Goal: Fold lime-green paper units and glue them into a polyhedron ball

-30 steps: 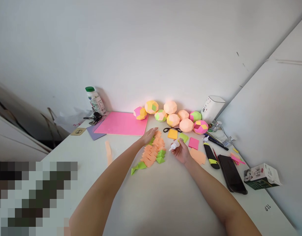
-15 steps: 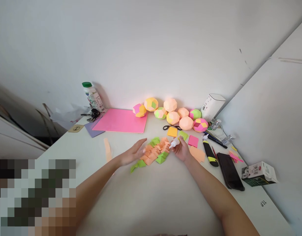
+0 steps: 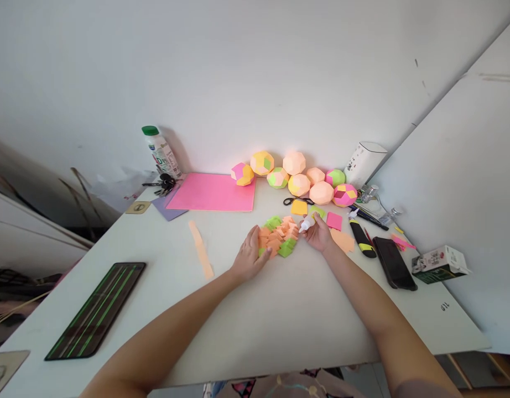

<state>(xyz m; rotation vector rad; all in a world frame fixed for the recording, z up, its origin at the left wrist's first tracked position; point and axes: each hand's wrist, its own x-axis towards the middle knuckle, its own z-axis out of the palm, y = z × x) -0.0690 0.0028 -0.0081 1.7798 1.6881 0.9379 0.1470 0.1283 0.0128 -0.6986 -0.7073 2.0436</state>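
The right hand [image 3: 320, 236] is closed round a small white plastic glue bottle [image 3: 308, 223], with its tip pointing left at a pile of paper. The bottle looks light, smooth and a bit squeezy, so the middle of its body seems the best place to hold it. The left hand [image 3: 250, 257] lies open and flat. Its fingers touch the pile of small folded orange and green paper pieces [image 3: 280, 237] near the middle of the white table [image 3: 280, 320]. These papers look thin, light and easy to bend or crush. Colourful paper balls with flat faces [image 3: 298, 177] sit along the back edge, beside a flat pink sheet [image 3: 213, 192].
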